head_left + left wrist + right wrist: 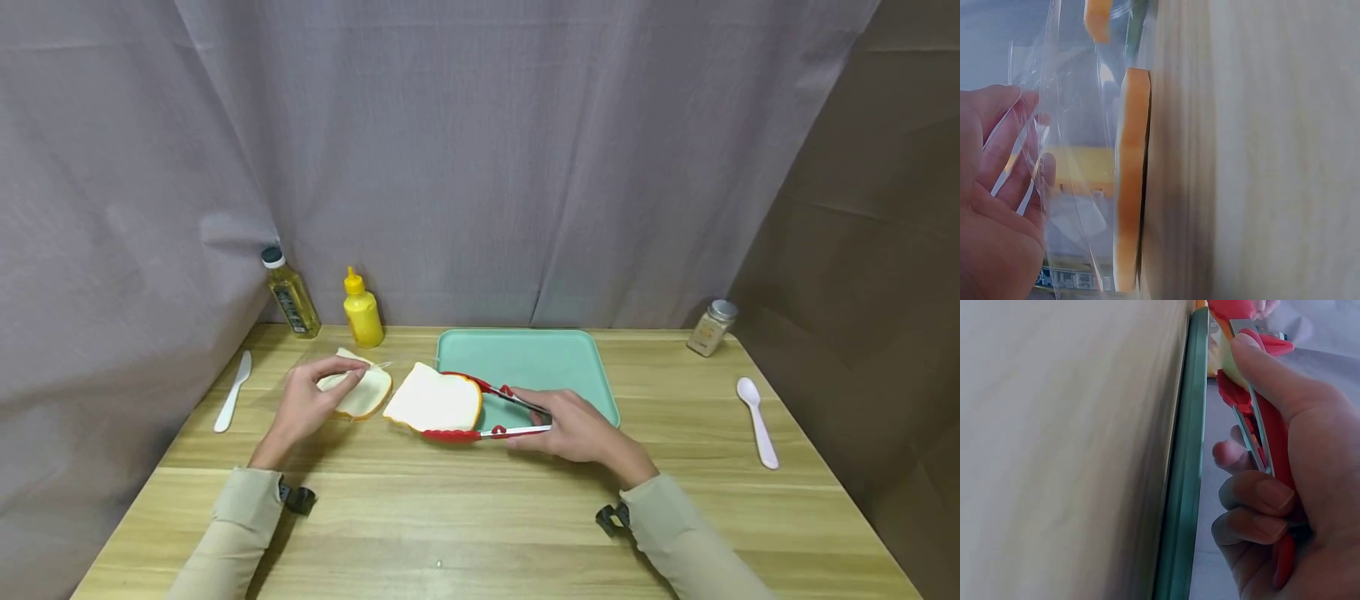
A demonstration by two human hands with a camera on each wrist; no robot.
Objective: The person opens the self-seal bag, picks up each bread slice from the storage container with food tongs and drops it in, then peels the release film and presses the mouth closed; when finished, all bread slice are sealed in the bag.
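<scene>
My right hand point(573, 425) grips a pair of red-tipped metal tongs point(1277, 440). Between the tong tips is a white bread slice point(435, 398) with an orange crust, held left of the green tray and overlapping its edge in the head view. My left hand point(309, 398) pinches the edge of a clear plastic bag point(1072, 119) between thumb and fingers. A second bread slice point(369, 393) lies at the bag, under the left fingertips; its orange crust stands out close to the tabletop in the left wrist view.
A green tray point(525, 350) lies at the back middle of the wooden table point(450, 533). Behind the left hand stand a yellow squeeze bottle point(363, 315) and an oil bottle point(292, 298). A white knife point(234, 392) is far left; a spice jar point(711, 329) and white spoon point(759, 423) are right.
</scene>
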